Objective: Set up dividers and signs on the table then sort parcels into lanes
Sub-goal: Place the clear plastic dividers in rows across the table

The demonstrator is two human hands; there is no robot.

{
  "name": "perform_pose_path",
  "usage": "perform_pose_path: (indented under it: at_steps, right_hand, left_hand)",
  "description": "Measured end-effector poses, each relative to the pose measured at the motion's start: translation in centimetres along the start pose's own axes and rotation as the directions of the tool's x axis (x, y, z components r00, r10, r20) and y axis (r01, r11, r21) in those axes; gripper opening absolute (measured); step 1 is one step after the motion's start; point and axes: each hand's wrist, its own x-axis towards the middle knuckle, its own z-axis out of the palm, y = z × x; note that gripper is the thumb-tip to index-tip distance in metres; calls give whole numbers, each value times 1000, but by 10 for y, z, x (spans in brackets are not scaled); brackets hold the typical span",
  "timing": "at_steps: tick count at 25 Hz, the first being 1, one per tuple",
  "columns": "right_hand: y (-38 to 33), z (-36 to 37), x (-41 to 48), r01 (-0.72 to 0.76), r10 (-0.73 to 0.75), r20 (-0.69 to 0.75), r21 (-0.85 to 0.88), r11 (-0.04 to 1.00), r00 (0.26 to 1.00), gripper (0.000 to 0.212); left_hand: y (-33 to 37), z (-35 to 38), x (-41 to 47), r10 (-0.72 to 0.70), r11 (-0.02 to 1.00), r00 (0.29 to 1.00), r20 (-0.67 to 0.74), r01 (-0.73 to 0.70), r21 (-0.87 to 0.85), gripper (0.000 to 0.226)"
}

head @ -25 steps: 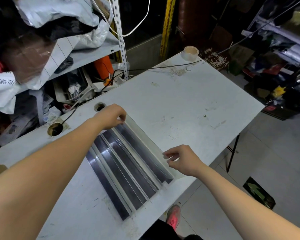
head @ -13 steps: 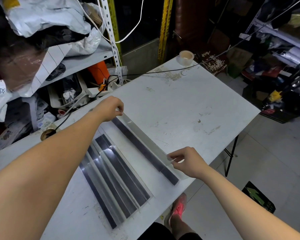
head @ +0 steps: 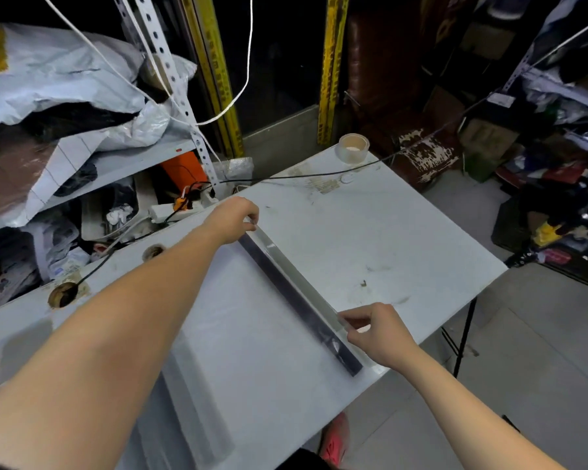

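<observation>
A long L-shaped divider (head: 294, 293), dark on one face and pale on the other, lies diagonally across the white table (head: 370, 232). My left hand (head: 233, 218) pinches its far end. My right hand (head: 379, 332) pinches the upright edge near its front end, close to the table's front edge. The remaining dividers (head: 190, 398) lie side by side on the table at the lower left, blurred and partly hidden under my left forearm. No parcels or signs lie on the table.
A roll of tape (head: 352, 147) stands at the table's far corner, with a black cable (head: 319, 174) running across the back. A cluttered shelf (head: 82, 147) with bags is on the left. Two round holes (head: 63, 295) pierce the table's left edge. Floor clutter lies right.
Both hands have carried one divider away from the stack, to the right and further along the table. The other dividers stayed at the lower left.
</observation>
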Motion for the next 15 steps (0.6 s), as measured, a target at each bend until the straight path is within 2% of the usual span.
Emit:
perform_pose_path:
  at_steps: [12, 15]
  right_hand:
    - [28, -79, 35, -55, 60, -132, 39, 998, 989, 27]
    - [28, -91, 45, -94, 96, -183, 21, 995, 978, 36]
  left_hand:
    - [56, 4, 122, 104, 995, 993, 53, -105, 2, 6]
    - [64, 6, 151, 113, 993, 993, 45, -112, -23, 7]
